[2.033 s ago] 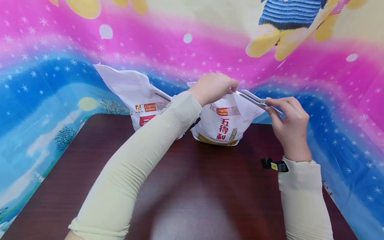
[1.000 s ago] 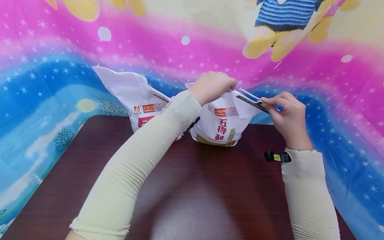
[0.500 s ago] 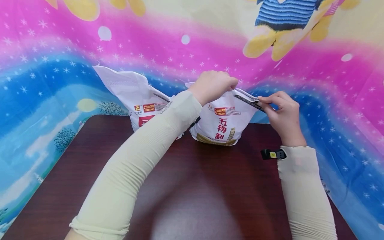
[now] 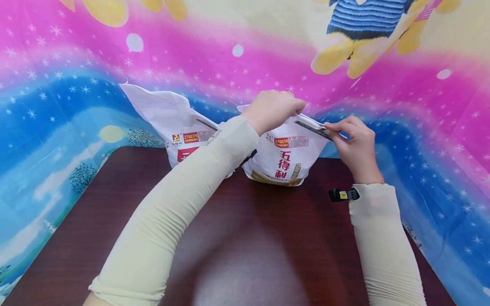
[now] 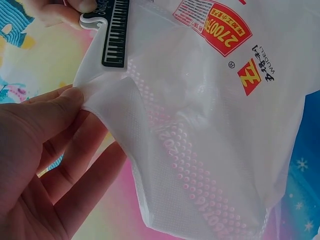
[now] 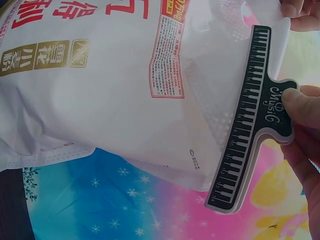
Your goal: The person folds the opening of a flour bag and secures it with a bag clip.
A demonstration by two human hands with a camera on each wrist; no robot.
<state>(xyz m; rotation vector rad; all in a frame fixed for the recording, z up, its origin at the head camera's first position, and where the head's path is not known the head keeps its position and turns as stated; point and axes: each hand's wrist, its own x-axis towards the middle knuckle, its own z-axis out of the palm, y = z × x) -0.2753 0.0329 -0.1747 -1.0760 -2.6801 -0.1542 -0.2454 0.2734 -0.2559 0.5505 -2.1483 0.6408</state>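
Observation:
My left hand (image 4: 272,109) pinches the top edge of a white flour bag (image 4: 304,153) with red lettering, which stands on the table. In the left wrist view the thumb and a finger (image 5: 67,100) grip the thin folded rim, while other fingers reach under it. My right hand (image 4: 355,146) holds a bag clip (image 6: 245,120) by its handle, between thumb and fingers. The clip is black and white with a piano-key pattern and "Music" lettering. Its long jaws lie along the bag's top edge, to the right of my left hand.
A second white flour bag (image 4: 164,108) stands to the left, with a clip (image 4: 206,124) near its top, partly hidden by my left sleeve (image 4: 183,199). The dark wooden table (image 4: 245,255) stretches in front. A colourful printed cloth (image 4: 214,63) hangs behind and at both sides.
My right hand has moved left with the clip, bringing it further along the bag's top edge. Its jaws, spread apart earlier, now lie close together. My left hand stays at the bag's rim.

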